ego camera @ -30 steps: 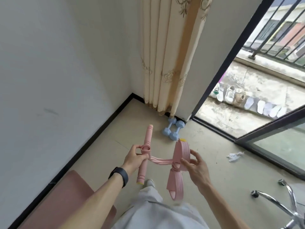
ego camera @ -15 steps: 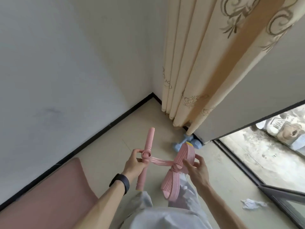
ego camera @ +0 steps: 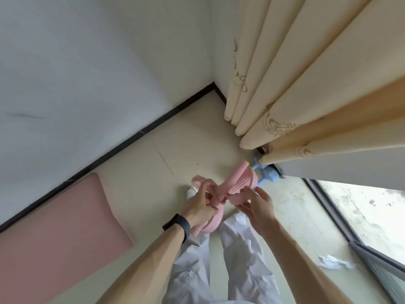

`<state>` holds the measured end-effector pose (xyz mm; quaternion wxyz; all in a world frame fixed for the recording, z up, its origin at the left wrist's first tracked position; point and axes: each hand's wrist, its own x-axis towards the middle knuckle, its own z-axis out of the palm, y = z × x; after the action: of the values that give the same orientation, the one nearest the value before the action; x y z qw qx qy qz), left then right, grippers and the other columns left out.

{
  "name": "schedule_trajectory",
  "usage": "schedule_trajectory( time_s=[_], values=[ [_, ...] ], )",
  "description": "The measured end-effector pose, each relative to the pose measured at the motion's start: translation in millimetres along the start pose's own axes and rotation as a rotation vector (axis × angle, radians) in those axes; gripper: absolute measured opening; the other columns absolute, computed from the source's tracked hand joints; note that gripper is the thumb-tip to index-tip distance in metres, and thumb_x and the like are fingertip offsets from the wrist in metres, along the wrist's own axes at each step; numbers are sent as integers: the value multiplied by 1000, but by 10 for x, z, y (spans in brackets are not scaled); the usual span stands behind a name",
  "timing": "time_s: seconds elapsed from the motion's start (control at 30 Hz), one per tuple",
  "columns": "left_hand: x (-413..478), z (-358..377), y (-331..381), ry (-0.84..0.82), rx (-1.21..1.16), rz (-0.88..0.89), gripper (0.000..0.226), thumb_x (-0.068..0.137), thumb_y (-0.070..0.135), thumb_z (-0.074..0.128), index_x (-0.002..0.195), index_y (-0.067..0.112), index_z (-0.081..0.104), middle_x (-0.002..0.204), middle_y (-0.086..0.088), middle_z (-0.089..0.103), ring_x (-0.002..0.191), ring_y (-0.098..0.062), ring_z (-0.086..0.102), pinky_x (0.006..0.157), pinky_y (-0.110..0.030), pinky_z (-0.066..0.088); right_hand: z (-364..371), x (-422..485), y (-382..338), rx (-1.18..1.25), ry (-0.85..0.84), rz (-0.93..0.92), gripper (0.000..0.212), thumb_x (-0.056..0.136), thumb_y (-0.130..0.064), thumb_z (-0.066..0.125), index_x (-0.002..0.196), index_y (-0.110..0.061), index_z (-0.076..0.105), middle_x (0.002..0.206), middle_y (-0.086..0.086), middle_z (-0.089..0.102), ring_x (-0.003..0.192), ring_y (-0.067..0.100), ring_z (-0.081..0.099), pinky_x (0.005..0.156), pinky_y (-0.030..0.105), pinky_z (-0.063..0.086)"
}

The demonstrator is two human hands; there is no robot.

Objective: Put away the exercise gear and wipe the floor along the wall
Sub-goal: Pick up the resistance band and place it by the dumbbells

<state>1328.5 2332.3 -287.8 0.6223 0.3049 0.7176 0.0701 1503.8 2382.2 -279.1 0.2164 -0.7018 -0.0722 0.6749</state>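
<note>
Head view: the left hand (ego camera: pixel 200 208) and right hand (ego camera: pixel 257 206) sit close together, the left gripping the gathered cords and bar of the pink resistance puller (ego camera: pixel 241 181), the right pinching its foot loop. This looks like the step of bundling gear for storage. The next move calls for a firm hold so the cords do not spring loose. Blue dumbbells (ego camera: pixel 268 174) beyond the right hand, the pink mat (ego camera: pixel 59 216) left of the left hand, and the crumpled cloth (ego camera: pixel 332 261) below the right hand are not yet dealt with.

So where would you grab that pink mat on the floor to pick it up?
The pink mat lies flat, one long edge along the black skirting, so that side is blocked. Probably best to take its free short end from the open floor side, pinching it up to roll.
</note>
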Motion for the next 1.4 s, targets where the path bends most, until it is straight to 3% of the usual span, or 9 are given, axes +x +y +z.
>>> schedule_trajectory(
  time_s=[0.17, 0.43, 0.53, 0.63, 0.7, 0.77, 0.9, 1.17, 1.4],
  values=[
    [568, -82, -186, -224, 294, -30, 85, 66, 11, 68, 125, 51, 23, 96, -9, 64, 90, -33, 65, 80, -46, 55, 149, 438, 194, 121, 67, 131, 10, 94, -2, 60, 100, 3, 64, 91, 21, 67, 87, 38, 68, 82, 44, 59],
    [1265, -89, -701, -243, 293, 57, 84, 70, 8, 76, 128, 47, 29, 113, -5, 55, 95, -31, 60, 83, -40, 53, 271, 1042, 647, 253, 134, 272, 31, 96, -8, 61, 119, 12, 58, 119, 33, 64, 91, 33, 73, 81, 43, 62],
    [1475, -166, -881, -235, 403, 74, 69, 83, 7, 64, 135, 40, 34, 102, -8, 61, 81, -26, 61, 70, -34, 51, 300, 1354, 834, -529, 163, 197, 92, 84, -50, 71, 153, -5, 30, 153, 27, 36, 128, 38, 51, 108, 48, 45],
    [1788, -285, -995, -206, 656, 175, 65, 89, 6, 58, 137, 43, 35, 84, 1, 64, 65, -16, 57, 59, -30, 51, 308, 1720, 996, -1409, 37, -363, 130, 69, -75, 70, 159, -24, -7, 166, 9, -12, 153, 28, -3, 122, 48, 8],
    [2016, -349, -1036, -185, 797, 302, 71, 87, 3, 59, 138, 46, 35, 95, 4, 68, 78, -18, 63, 75, -32, 55, 353, 2019, 1052, -1820, -215, -595, 126, 68, -70, 73, 160, -23, 1, 167, 6, 2, 154, 25, -5, 122, 55, -3],
    [2251, -372, -1065, -231, 968, 402, 75, 89, 3, 55, 148, 44, 29, 102, 7, 66, 85, -17, 63, 92, -39, 48, 392, 2357, 1135, -2007, -340, -625, 106, 71, -61, 76, 154, -16, 28, 153, 7, 37, 148, 27, 27, 123, 53, 6],
    [2710, -346, -1235, -176, 1118, 539, 90, 86, 1, 47, 144, 52, 0, 87, 2, 63, 75, -22, 66, 80, -41, 56, 419, 2914, 1407, -1904, -258, -721, 65, 59, -45, 91, 108, -12, 63, 100, 6, 62, 90, 28, 64, 81, 39, 53],
    [3528, -268, -1513, 183, 1368, 756, 69, 40, 4, 79, 105, 20, 62, 45, 7, 54, 39, -18, 50, 51, -24, 24, 308, 3577, 1795, -1542, -146, -818, 40, 67, -16, 89, 92, -6, 59, 70, 10, 65, 65, 34, 63, 43, 37, 49],
    [4430, -179, -1283, 174, 1571, 840, 30, 41, 9, 74, 63, 23, 59, 49, 8, 54, 50, -16, 58, 52, -26, 20, 356, 4246, 1855, -1434, 106, -897, 42, 62, -2, 89, 90, -6, 57, 67, 7, 60, 71, 33, 61, 33, 39, 48]
  ],
)
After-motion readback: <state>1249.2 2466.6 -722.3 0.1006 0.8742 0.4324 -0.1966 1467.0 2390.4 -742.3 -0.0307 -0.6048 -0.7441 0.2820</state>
